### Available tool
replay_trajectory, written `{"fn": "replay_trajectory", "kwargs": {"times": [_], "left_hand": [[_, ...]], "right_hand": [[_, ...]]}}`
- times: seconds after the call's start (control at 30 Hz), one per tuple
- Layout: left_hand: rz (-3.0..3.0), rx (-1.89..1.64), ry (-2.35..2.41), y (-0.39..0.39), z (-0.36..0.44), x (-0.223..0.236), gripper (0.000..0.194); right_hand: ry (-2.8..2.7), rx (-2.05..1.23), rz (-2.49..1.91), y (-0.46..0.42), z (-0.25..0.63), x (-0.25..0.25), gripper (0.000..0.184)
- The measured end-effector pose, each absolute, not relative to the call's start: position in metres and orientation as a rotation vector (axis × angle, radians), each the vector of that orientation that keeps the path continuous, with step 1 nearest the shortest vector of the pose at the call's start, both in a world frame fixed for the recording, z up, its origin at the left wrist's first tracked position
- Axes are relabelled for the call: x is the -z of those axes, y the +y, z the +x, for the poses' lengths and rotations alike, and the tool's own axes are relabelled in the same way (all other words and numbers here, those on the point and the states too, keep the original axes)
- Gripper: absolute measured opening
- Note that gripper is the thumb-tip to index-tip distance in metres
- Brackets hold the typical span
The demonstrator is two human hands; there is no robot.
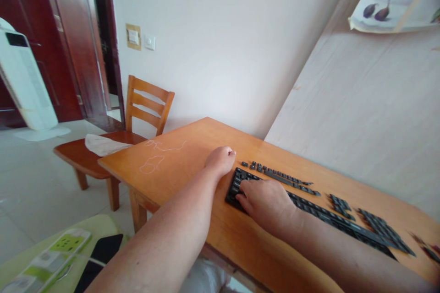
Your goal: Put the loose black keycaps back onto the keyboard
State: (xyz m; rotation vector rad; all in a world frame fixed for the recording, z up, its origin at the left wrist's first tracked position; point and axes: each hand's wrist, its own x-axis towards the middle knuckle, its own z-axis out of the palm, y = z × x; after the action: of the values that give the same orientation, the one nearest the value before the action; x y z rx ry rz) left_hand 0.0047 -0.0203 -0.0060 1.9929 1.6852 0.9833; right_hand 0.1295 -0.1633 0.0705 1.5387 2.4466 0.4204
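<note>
The keyboard [234,188] lies on the table [172,158], right of centre and slanting toward the lower right of the frame. The right hand [270,201] is over its left end, fingers bent down onto the keys in a narrow pose; whether they pinch a key, I cannot tell. The left hand [222,160] is closed beside the keyboard's upper left corner; anything inside is hidden. For clean work there, I would keep the right fingertips square over one key, put force straight down or up rather than sideways, and brace the keyboard's edge with the left hand. I would also keep both wrists clear of the loose keys [259,168]. Counted, there are two hands, one keyboard, one table, one chair [147,100] and two wall switches [149,42]; the loose keys are too small and blurred to count.
</note>
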Motion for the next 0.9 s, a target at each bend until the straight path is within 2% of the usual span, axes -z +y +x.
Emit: {"fn": "replay_trajectory", "kwargs": {"times": [0.43, 0.6, 0.9], "left_hand": [[1.978, -0.966, 1.695, -0.02, 0.005, 0.006, 0.035], [1.98, -0.968, 1.7, -0.021, 0.005, 0.004, 0.035], [2.051, -1.131, 1.57, -0.031, 0.01, -0.01, 0.034]], "right_hand": [[2.595, -0.491, 1.417, -0.159, 0.136, -0.054, 0.026], [2.712, -0.462, 1.608, -0.156, 0.148, -0.051, 0.03], [2.889, 0.434, 2.242, -0.161, 0.172, -0.059, 0.034]]}}
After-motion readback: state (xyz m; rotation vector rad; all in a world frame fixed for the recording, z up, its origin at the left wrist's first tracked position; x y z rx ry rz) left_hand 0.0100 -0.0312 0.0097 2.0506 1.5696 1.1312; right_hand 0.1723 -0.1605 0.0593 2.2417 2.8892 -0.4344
